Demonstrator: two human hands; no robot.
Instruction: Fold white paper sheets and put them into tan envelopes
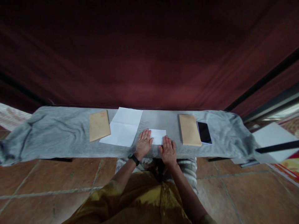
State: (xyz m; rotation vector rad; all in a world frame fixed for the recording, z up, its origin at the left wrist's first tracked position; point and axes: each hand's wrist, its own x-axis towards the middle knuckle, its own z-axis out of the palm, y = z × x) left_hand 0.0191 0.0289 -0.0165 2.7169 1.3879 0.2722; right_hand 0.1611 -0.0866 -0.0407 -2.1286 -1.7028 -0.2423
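Note:
A small folded white sheet of paper point(158, 136) lies flat on the grey cloth in front of me. My left hand point(144, 142) rests flat across its left end, palm down with the fingers stretched out. At the right end, my right hand point(168, 150) also lies palm down, fingers extended over the paper's edge. Left of my hands, a larger white sheet point(123, 127) with a crease across it is spread out. Its left side meets a brown envelope point(99, 126).
A stack of brown envelopes point(189, 130) lies to the right, with a dark-screened phone point(205, 133) beside it. Grey cloth point(63, 133) covers the narrow table. Behind it hangs a dark red curtain point(144, 74). White boards point(274, 140) stand near the right end.

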